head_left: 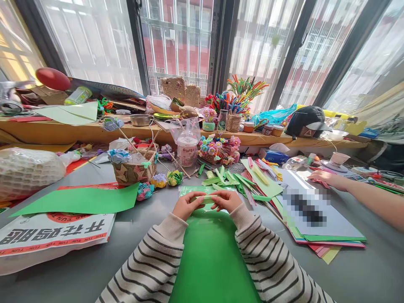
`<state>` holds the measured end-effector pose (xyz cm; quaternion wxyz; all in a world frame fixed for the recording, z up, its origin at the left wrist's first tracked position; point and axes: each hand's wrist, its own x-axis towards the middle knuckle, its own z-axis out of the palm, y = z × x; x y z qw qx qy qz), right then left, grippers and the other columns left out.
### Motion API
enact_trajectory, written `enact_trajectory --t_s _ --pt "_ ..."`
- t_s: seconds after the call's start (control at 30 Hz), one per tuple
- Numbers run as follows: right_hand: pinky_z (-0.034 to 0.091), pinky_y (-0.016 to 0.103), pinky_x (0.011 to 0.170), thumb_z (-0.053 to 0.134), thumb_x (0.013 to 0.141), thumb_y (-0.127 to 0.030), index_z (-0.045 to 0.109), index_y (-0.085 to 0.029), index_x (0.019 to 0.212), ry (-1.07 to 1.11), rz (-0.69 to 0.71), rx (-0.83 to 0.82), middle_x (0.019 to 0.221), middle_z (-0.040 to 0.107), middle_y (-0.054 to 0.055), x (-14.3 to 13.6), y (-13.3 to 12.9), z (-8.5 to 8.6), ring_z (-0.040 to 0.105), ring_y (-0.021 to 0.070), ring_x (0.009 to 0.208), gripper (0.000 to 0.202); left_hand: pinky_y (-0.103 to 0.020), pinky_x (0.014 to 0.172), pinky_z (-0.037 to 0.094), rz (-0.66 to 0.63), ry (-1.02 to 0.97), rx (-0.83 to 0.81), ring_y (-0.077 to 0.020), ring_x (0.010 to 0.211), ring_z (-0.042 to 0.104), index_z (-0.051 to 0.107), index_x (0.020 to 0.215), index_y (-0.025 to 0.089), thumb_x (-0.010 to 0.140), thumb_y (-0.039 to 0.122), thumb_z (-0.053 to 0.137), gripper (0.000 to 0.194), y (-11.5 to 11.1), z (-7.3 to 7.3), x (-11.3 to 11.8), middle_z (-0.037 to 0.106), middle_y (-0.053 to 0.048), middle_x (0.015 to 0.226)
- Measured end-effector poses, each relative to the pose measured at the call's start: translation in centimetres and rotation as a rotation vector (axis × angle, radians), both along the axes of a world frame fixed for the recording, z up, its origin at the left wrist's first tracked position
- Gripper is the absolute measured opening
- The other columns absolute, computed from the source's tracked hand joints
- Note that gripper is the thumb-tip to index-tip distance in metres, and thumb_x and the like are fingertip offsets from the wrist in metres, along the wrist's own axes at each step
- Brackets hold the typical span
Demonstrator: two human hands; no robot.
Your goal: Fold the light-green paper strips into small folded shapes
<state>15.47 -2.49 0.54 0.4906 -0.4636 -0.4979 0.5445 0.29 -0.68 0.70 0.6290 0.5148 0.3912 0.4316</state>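
Observation:
Between my two hands is a small pale green paper strip (207, 199), its ends pinched in my fingers. My left hand (187, 205) grips the strip's left end, and my right hand (227, 200) has the right end. Both hands are just above a green sheet (217, 256) that lies on the table in front of me. Just beyond my hands lies a heap of cut green paper strips (232, 179). Paper flowers (174, 178) sit to the left of the heap, beside a woven basket (134, 171).
A stack of coloured paper (334, 234) lies at right, where another person's hand (328, 179) rests near some pink paper. To the left, a green paper sheet (85, 200) covers part of a printed plastic bag (63, 235). A lidded cup (187, 151) stands at the back.

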Motion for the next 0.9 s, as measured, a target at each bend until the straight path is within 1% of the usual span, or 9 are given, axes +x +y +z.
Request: enact_trajectory --t_s 0.07,0.2,0.37,0.53,0.77,0.9 --pt "0.043 0.019 0.041 0.063 0.053 -0.034 0.060 -0.012 0.072 -0.001 -0.008 0.007 0.052 0.058 -0.001 -0.06 -0.05 0.07 0.057 0.0105 0.045 0.028 -0.030 0.065 0.049 0.014 0.017 -0.016 -0.0157 0.069 0.057 0.060 0.071 0.011 0.050 0.034 0.065 0.031 0.05 0.00 0.00 0.059 -0.003 0.071" --pt "0.044 0.021 0.042 0.063 0.051 -0.034 0.059 -0.012 0.072 -0.009 -0.008 -0.009 0.053 0.058 -0.001 -0.14 -0.12 0.29 0.057 0.0113 0.046 0.030 -0.030 0.061 0.049 0.014 0.040 -0.055 -0.0150 0.059 0.059 0.058 0.069 0.011 0.050 0.034 0.065 0.030 0.09 -0.14 0.00 0.060 -0.002 0.065" --pt "0.043 0.020 0.039 0.062 0.053 -0.036 0.058 -0.012 0.069 -0.014 -0.041 -0.013 0.052 0.056 -0.002 -0.28 -0.04 0.27 0.056 0.0109 0.045 0.029 -0.027 0.060 0.049 0.033 0.038 -0.012 -0.0118 0.053 0.058 0.060 0.068 0.011 0.047 0.029 0.068 0.028 -0.09 -0.05 -0.02 0.061 -0.001 0.062" --pt "0.041 0.018 0.036 0.061 0.053 -0.037 0.055 -0.012 0.063 -0.018 -0.067 0.007 0.046 0.053 -0.003 -0.52 0.10 -0.11 0.055 0.0107 0.042 0.027 -0.025 0.058 0.049 0.043 0.051 0.020 -0.0119 0.053 0.057 0.061 0.068 0.011 0.047 0.028 0.068 0.027 -0.29 0.09 0.14 0.061 -0.001 0.060" --pt "0.040 0.018 0.035 0.061 0.053 -0.036 0.054 -0.012 0.062 -0.044 -0.079 0.041 0.043 0.052 -0.004 -0.65 0.10 -0.07 0.054 0.0104 0.039 0.026 -0.027 0.057 0.050 0.088 0.011 0.019 -0.0130 0.053 0.058 0.060 0.066 0.011 0.046 0.032 0.068 0.030 -0.01 -0.49 0.25 0.060 -0.001 0.060" --pt "0.039 0.018 0.033 0.059 0.055 -0.036 0.054 -0.012 0.062 -0.067 -0.075 0.045 0.043 0.052 -0.004 -0.67 0.11 -0.08 0.054 0.0098 0.039 0.026 -0.025 0.056 0.050 0.064 0.027 0.002 -0.0119 0.052 0.058 0.061 0.066 0.011 0.047 0.029 0.068 0.027 -0.03 -0.25 0.06 0.060 -0.001 0.059"
